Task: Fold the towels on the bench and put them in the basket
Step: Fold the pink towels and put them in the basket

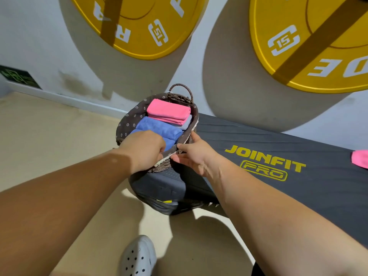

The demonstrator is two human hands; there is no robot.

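Observation:
A brown wicker basket (pixel 127 124) with a flowered dark lining stands on the left end of the black bench (pixel 258 140). Inside lie a folded pink towel (pixel 168 111), a folded blue towel (pixel 159 127) and a grey one (pixel 187 123) under the pink. My left hand (pixel 142 150) reaches into the basket's near side, fingers curled down onto a blue towel; its fingertips are hidden. My right hand (pixel 192 154) pinches the basket's near right rim. Another pink towel (pixel 360 159) lies on the bench at the right edge of view.
Two yellow weight plates (pixel 139 26) (pixel 310 42) hang against the white wall above the bench. The floor is beige, and a white perforated clog (pixel 139 257) shows at the bottom. The basket's rope handle (pixel 182 90) stands up at its far side.

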